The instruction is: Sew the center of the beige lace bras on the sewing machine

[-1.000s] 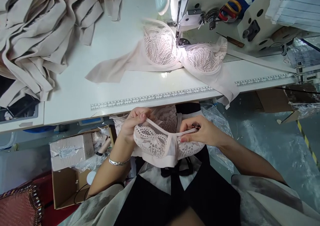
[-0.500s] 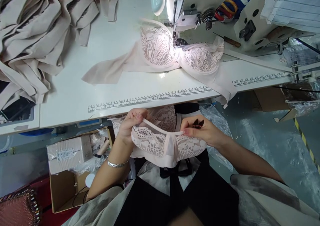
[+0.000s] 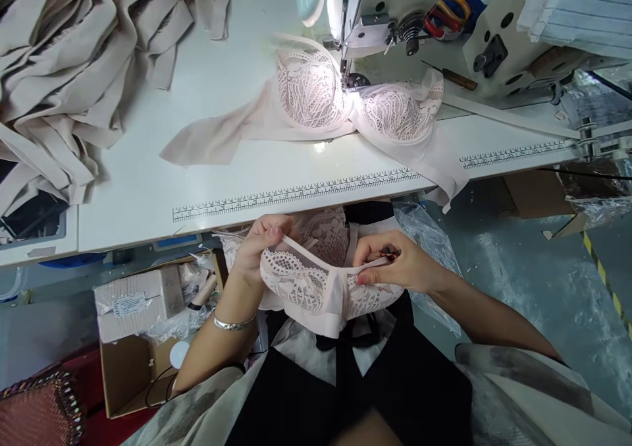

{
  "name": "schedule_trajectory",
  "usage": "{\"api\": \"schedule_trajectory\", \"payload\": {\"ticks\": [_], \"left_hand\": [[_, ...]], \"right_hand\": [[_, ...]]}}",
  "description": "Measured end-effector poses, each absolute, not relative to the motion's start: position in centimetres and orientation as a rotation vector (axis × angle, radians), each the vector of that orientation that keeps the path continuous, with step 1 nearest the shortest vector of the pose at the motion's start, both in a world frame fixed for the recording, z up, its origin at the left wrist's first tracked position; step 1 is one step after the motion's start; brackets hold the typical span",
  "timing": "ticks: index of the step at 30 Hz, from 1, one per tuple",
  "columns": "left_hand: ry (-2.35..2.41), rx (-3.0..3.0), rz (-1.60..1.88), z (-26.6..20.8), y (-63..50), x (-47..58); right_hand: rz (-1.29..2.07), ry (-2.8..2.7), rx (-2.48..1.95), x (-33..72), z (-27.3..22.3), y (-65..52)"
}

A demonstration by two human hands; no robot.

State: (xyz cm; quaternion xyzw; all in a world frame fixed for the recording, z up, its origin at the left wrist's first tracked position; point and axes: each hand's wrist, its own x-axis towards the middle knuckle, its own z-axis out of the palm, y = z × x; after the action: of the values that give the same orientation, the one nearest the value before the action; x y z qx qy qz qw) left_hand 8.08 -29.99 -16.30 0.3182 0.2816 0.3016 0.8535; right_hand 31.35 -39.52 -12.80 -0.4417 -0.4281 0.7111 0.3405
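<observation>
A pale pink lace bra (image 3: 301, 281) is held up over my lap, below the table edge. My left hand (image 3: 261, 245) pinches its upper edge at the left cup, beside a narrow pale band. My right hand (image 3: 395, 261) is closed on the upper edge of the right cup, thumb in front. A small dark object (image 3: 390, 253) shows among the right fingers; its kind is not clear. On the table a second lace bra (image 3: 395, 113) lies with its middle under the needle of a sewing machine (image 3: 365, 34). More lace pieces (image 3: 323, 232) rest behind the held bra.
Beige fabric strips (image 3: 74, 57) are heaped on the table's left. A printed ruler (image 3: 296, 192) runs along the front edge. Red- and yellow-handled scissors (image 3: 447, 18) and a wooden-handled tool (image 3: 459, 79) lie by the machine. A cardboard box (image 3: 123, 380) stands lower left.
My right hand has shifted slightly left and down along the bra's edge, its fingers curling in more. The bra's middle has tilted and dipped a little. My left hand stays put.
</observation>
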Motion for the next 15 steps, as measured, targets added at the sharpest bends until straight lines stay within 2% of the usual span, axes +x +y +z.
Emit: {"api": "schedule_trajectory", "payload": {"ticks": [5,11,15], "left_hand": [[0.556,0.667,0.628,-16.1,-29.9,8.0],[0.539,0.650,0.630,-15.8,-29.7,9.2],[0.576,0.879,0.746,-15.0,-29.3,11.0]], "right_hand": [[1.802,-1.209,-1.112,31.6,-12.6,-39.6],[1.893,-1.325,-1.154,32.0,-12.1,-39.0],[1.899,-1.460,-1.142,33.8,-10.1,-39.6]]}}
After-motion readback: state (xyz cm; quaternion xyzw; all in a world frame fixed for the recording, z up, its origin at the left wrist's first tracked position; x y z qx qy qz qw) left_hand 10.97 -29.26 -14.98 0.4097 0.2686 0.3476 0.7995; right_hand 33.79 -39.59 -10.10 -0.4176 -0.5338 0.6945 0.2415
